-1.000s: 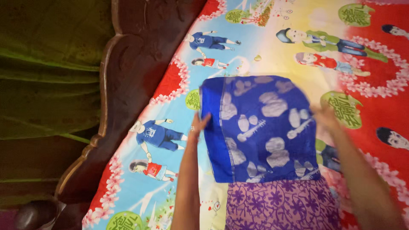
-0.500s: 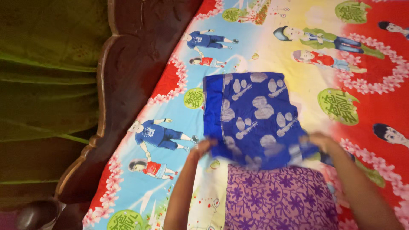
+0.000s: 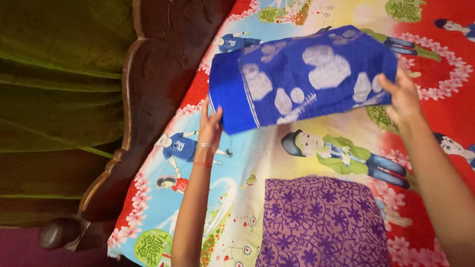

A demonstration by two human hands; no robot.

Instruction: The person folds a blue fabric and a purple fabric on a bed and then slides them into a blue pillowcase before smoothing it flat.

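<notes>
My left hand [image 3: 210, 123] and right hand [image 3: 403, 94] each pinch an end of the folded blue cloth [image 3: 302, 74] above the bed [image 3: 257, 163]; it seems light, soft and floppy, best gripped at its ends.

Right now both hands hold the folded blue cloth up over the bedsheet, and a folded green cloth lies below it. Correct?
Not quite. The head view shows the lower folded cloth is purple with a flower pattern, not green. Both the left hand and right hand do hold the blue cloth above the bedsheet.
</notes>
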